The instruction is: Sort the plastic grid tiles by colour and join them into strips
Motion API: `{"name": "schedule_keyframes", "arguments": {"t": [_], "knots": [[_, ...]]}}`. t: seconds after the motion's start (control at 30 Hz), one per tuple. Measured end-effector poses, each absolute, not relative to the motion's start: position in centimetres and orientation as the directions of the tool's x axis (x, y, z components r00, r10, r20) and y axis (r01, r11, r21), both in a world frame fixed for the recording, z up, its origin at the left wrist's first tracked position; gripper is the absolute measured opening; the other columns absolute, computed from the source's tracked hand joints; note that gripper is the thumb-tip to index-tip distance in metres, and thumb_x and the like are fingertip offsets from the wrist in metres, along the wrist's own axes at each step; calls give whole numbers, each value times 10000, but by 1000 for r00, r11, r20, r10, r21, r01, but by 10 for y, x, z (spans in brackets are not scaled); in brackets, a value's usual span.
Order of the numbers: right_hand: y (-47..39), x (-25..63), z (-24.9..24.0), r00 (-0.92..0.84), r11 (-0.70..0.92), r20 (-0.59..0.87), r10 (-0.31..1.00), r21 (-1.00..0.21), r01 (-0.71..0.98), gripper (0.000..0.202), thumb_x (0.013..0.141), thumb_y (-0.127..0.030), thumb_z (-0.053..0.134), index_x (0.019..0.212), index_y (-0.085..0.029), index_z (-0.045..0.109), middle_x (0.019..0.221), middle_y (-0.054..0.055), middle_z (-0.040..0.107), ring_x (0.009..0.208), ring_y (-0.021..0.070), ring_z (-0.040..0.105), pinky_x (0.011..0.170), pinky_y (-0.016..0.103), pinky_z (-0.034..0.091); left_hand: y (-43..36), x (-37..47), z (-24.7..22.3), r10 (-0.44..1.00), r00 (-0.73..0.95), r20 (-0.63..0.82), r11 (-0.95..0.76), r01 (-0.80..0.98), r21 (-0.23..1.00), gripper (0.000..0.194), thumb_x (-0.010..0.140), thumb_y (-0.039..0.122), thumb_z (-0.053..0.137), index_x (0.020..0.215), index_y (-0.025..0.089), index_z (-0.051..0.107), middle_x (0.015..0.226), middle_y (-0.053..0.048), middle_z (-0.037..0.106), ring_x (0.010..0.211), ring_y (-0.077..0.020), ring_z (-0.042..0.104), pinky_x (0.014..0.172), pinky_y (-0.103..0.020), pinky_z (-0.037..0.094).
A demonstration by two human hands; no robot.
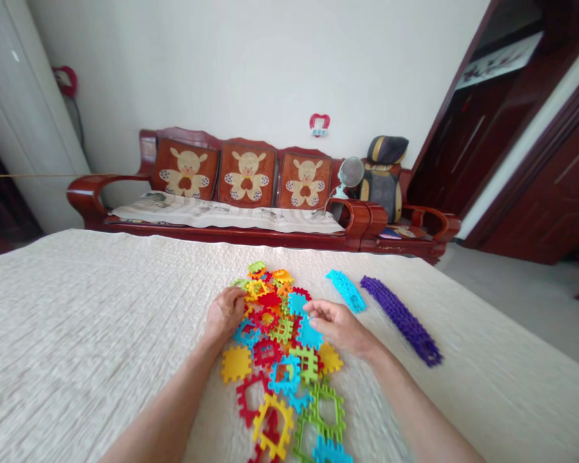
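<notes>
A heap of interlocking plastic building tiles (269, 300) in red, yellow, green, orange and blue lies on the table. At the heap's left side is my left hand (226, 313), its fingers curled in against the tiles near a yellow one (257, 290); what its fingertips hold is hidden. My right hand (336, 326) is on the other side, thumb and fingers closed at the edge of a blue tile (296, 303). Another blue tile (309, 334) sits just below its thumb. Nearer to me lie a yellow frame tile (290, 424) and a green frame tile (341, 411).
Right of the heap, a light-blue linked strip (347, 292) and a longer purple strip (403, 321) lie on the cream tablecloth (101, 321). Beyond the table stand a wooden sofa (352, 222) with bear cushions (248, 172) and a small fan (350, 172).
</notes>
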State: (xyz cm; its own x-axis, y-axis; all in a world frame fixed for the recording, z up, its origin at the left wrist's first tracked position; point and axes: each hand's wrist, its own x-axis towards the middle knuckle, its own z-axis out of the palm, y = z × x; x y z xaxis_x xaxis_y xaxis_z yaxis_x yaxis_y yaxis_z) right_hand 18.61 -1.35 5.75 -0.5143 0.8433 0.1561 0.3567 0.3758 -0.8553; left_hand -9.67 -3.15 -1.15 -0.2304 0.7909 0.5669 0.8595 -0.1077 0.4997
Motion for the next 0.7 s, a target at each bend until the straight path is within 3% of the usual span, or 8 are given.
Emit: {"name": "schedule_keyframes", "arguments": {"t": [0.1, 0.17, 0.2, 0.37, 0.53, 0.7], "knots": [[5, 211, 58, -262, 353, 281, 923, -890, 289, 318, 716, -349, 550, 972, -167, 601, 906, 34, 628, 813, 156, 575, 764, 288, 453, -31, -98, -13, 794, -222, 566, -104, 868, 486, 283, 798, 189, 417, 894, 191, 683, 999, -53, 677, 908, -169, 627, 856, -296, 483], [14, 228, 47, -59, 354, 355, 933, -875, 331, 304, 712, -361, 524, 938, -166, 580, 882, 31, 616, 807, 166, 570, 770, 299, 448, -30, -98, -13, 794, -220, 567, -99, 874, 477, 285, 799, 195, 413, 887, 186, 684, 1001, -57, 676, 910, -170, 627, 854, -293, 483], [17, 236, 40, -41, 352, 363, 931, -859, 372, 274, 705, -347, 512, 905, -170, 573, 854, 25, 609, 795, 169, 567, 766, 303, 448, -30, -98, -13, 793, -220, 568, -96, 875, 474, 287, 799, 199, 411, 885, 187, 684, 1001, -56, 677, 905, -169, 628, 850, -292, 484], [11, 262, 11, -214, 482, 445, 869, -669, 566, 149, 677, -217, 455, 791, -192, 547, 826, 18, 592, 818, 176, 559, 782, 314, 445, -31, -98, -12, 793, -226, 566, -83, 880, 468, 290, 795, 227, 410, 881, 208, 686, 997, -38, 679, 886, -166, 634, 832, -287, 494], [-6, 267, 13, -347, 582, 477, 807, -549, 599, 336, 687, -198, 482, 1020, -183, 526, 1060, 71, 564, 1018, 197, 534, 903, 345, 418, -31, -98, -11, 803, -226, 552, -70, 883, 464, 301, 794, 234, 398, 883, 211, 684, 1000, -32, 681, 882, -162, 636, 825, -279, 495], [-10, 261, 11, -335, 543, 484, 809, -396, 741, 399, 703, -251, 533, 1095, -174, 529, 1061, 87, 569, 1024, 224, 521, 912, 370, 404, -31, -99, -10, 796, -233, 559, -69, 882, 467, 291, 770, 248, 410, 845, 223, 690, 978, -19, 691, 866, -164, 642, 824, -275, 500]]}}
